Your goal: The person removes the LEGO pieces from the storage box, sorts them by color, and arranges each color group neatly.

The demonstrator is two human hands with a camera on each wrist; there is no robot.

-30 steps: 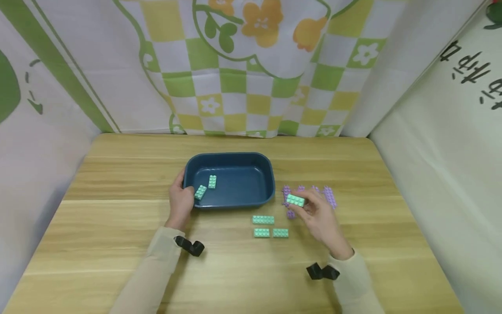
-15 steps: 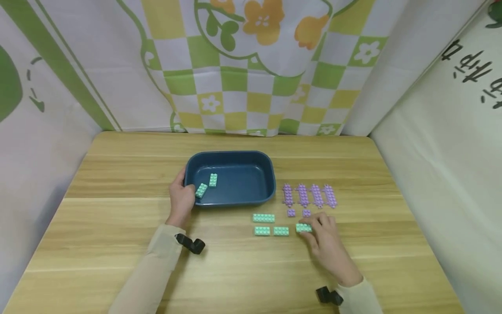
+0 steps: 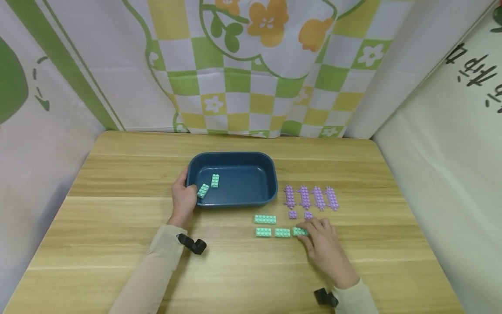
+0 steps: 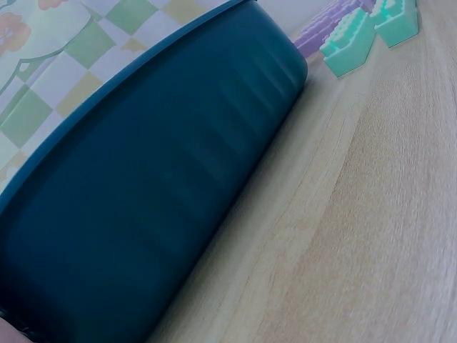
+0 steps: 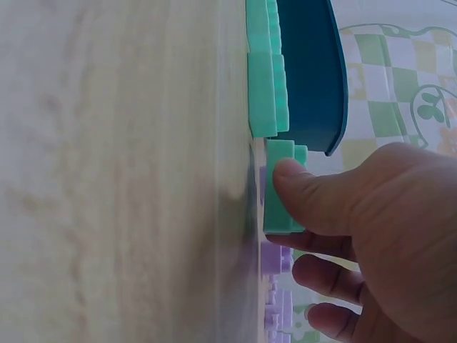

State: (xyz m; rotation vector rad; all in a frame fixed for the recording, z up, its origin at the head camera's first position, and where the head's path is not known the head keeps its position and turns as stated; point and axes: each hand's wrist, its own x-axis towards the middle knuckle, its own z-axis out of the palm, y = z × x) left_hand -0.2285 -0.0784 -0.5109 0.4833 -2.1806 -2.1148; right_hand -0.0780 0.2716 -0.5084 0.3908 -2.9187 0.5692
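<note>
My left hand (image 3: 182, 201) grips the left end of a dark blue basin (image 3: 239, 202), thumb over the rim. Inside the basin, toward its left, lie two mint green building bricks (image 3: 203, 191). My right hand (image 3: 326, 249) pinches another mint green brick (image 5: 277, 193) between thumb and fingers, at the right end of a row on the table. Two more mint bricks (image 3: 263, 232) make up that row, and a longer mint brick (image 3: 265, 219) lies just behind it. In the left wrist view the basin's side wall (image 4: 164, 164) fills much of the frame.
Right of the basin, several long purple pieces (image 3: 305, 197) lie side by side on the wooden table (image 3: 235, 270). Two small purple bricks (image 3: 293, 214) sit in front of them, near my right hand. A patterned curtain (image 3: 251, 87) hangs behind the table's back edge.
My right hand has brought its mint brick down from above the purple pieces, then slid it left to the end of the row. The left hand has stayed on the basin.
</note>
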